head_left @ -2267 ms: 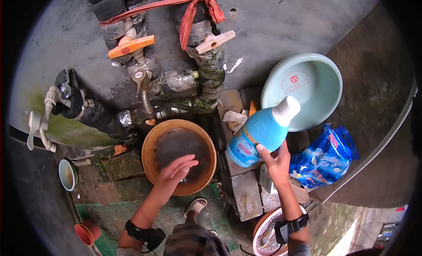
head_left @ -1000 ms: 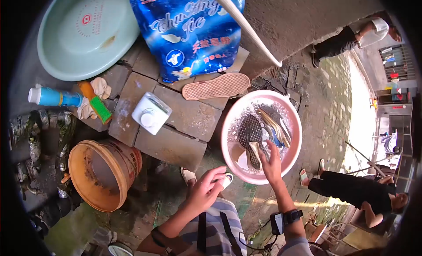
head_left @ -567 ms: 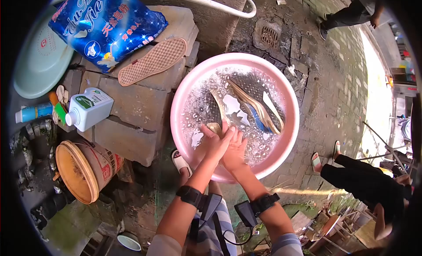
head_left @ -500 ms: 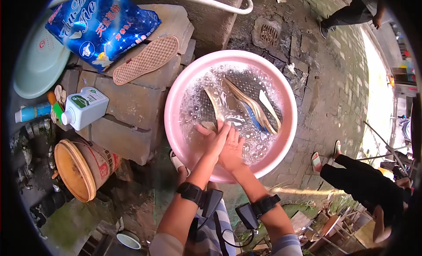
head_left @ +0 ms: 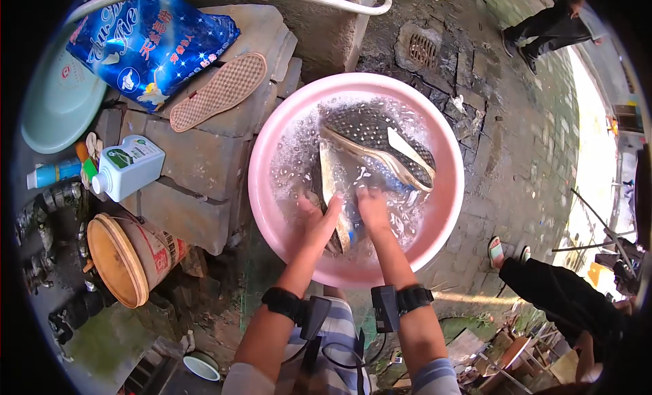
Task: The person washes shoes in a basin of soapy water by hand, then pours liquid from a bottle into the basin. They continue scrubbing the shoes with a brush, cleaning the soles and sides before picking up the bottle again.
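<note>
A pink basin [head_left: 446, 191] holds foamy water and two dark shoes with pale sole edges. My left hand [head_left: 322, 217] is closed around the side of the nearer shoe [head_left: 328, 174], which stands on edge, partly under water. My right hand [head_left: 373, 208] dips into the suds just right of that shoe; its fingertips are under water, so their grip is hidden. Beyond both hands the other shoe [head_left: 370, 134] lies tilted, its dark studded surface above the foam and a white strip along it.
Left of the basin, bricks hold a woven insole [head_left: 219, 91], a blue detergent bag [head_left: 153, 45] and a white bottle [head_left: 132, 165]. A bucket [head_left: 139, 256] leans below, and a green basin [head_left: 51, 117] sits farther left. Two people [head_left: 557, 296] [head_left: 553, 28] are at the right.
My hands, overlapping before, have moved apart. The nearer shoe has shifted toward me with my left hand on it, and the farther shoe has turned and risen higher out of the suds.
</note>
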Demonstrator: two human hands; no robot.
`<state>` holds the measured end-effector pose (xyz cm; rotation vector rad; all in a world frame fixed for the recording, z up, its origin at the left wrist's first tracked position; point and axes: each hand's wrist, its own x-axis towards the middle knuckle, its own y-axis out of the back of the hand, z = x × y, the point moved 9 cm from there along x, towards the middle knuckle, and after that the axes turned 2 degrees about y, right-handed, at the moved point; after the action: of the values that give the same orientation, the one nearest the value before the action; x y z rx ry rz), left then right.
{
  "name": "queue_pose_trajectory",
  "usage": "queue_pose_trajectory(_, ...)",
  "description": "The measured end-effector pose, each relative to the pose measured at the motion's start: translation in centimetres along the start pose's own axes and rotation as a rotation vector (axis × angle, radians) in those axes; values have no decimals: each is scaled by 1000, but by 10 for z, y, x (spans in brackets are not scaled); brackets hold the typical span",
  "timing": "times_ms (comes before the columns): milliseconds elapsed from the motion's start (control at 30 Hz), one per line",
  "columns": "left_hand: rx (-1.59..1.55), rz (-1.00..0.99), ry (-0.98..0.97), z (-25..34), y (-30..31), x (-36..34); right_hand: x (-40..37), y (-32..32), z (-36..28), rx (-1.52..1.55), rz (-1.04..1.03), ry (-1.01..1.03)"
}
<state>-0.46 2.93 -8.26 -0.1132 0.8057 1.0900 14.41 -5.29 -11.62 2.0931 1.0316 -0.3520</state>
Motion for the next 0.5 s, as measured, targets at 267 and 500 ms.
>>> queue_pose_trajectory(267, -307, -299, 184, -12, -5, -2, -47, 18, -47, 276, -107, 31)
queue_pose_trajectory(500, -146, -325, 201, -36, -1, 2, 1, 23, -3, 91, -32, -255)
